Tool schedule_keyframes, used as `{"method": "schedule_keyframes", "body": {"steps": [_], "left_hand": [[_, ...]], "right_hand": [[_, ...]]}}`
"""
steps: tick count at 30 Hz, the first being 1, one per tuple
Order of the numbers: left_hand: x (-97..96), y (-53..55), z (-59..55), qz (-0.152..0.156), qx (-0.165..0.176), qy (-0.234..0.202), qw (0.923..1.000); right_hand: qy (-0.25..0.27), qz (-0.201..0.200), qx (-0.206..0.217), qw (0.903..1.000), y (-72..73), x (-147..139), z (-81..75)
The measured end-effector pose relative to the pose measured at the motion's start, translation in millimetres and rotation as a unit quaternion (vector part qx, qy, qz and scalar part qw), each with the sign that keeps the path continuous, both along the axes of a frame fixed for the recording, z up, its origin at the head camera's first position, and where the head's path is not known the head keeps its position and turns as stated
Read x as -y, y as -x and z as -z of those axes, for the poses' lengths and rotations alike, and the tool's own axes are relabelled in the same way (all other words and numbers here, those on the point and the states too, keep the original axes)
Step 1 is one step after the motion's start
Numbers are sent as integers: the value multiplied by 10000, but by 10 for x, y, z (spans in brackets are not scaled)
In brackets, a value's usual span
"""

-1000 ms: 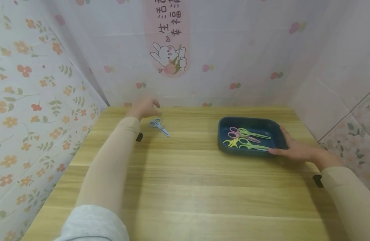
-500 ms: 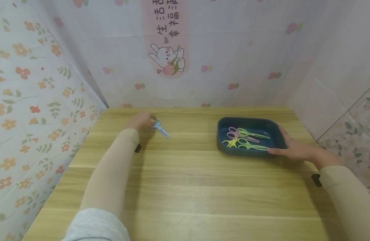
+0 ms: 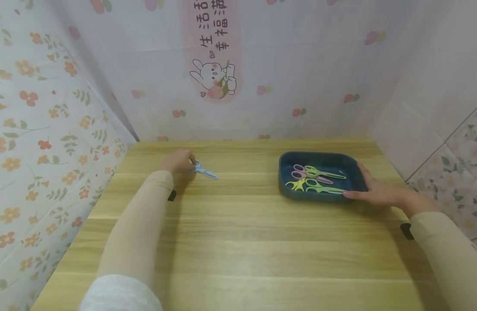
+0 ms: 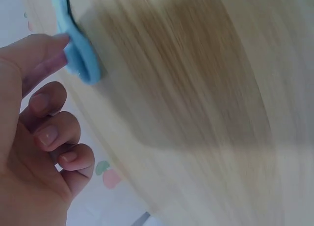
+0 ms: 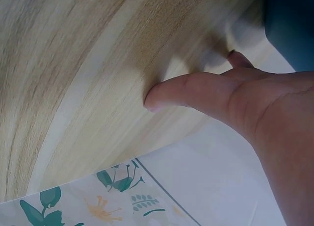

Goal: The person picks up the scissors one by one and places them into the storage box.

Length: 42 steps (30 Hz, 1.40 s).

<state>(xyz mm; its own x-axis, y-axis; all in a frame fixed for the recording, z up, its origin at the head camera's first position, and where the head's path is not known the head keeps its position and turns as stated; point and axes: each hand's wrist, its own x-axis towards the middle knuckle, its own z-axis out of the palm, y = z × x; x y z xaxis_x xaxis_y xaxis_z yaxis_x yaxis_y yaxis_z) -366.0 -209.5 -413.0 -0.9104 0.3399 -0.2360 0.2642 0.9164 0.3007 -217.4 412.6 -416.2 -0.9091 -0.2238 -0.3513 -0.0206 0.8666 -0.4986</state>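
Near the back left of the table, my left hand (image 3: 178, 160) pinches the handles of light blue scissors (image 3: 206, 172). Their blade points to the right. In the left wrist view the thumb and index finger meet at a blue handle loop (image 4: 84, 59), and the other fingers are curled. My right hand (image 3: 382, 193) holds the right end of a dark blue tray (image 3: 283, 190), thumb along the front corner and fingers at the right side. Inside the tray lie pink scissors (image 3: 299, 175), two green scissors (image 3: 317, 188) and a yellow piece (image 3: 297, 185), partly covered.
The wooden table (image 3: 238, 242) ends at a white curtain (image 3: 145, 77) with a rabbit print. A flowered cloth (image 3: 32, 151) hangs on the left. White and floral wall tiles (image 3: 459, 172) stand along the right, close to my right arm.
My left hand has come down beside the blue scissors and taken hold of their handles. The scissors have turned a little. My right hand stays on the tray.
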Motion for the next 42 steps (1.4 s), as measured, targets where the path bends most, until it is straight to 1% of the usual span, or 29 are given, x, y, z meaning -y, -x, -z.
{"method": "schedule_keyframes", "body": {"steps": [2,5,10,14,18,20,23,25,30,33,35,37,42], "left_hand": [[25,-50,-49,111,92,43,9999],[88,-115,-91,211,178,101,9996],[173,-209,-137,152,262,180,9994],[187,-282,-166,180,240,303,9991],[171,-391,-184,282,259,407,9984],[160,-446,-182,436,286,445,9976],[162,-526,-152,630,257,470,9966],[188,-580,-113,656,141,412,9969],[299,-741,0,261,-273,-34,9993],[342,-823,60,51,-200,-203,9996],[354,-862,96,21,-134,-203,9997],[357,-889,131,-48,-68,-207,9998],[356,-925,205,-107,-85,-103,9999]], "right_hand": [[-36,-12,-27,10000,-2,-1,3],[-81,-11,-5,10000,-3,0,-3],[-156,5,-27,9999,4,-3,-4],[-286,29,-35,9996,-6,-7,-3],[-243,42,-22,9997,-9,-14,1],[-169,43,-33,9998,-5,-17,4],[-133,32,-39,9999,3,-23,7],[-168,18,-48,9998,8,-26,8],[-208,6,-37,9998,18,-16,7],[-218,22,-38,9998,16,-8,-1],[-223,41,-34,9997,12,-5,-9],[-222,54,-39,9997,9,-4,-14],[-209,38,-49,9998,6,-5,-3]]}}
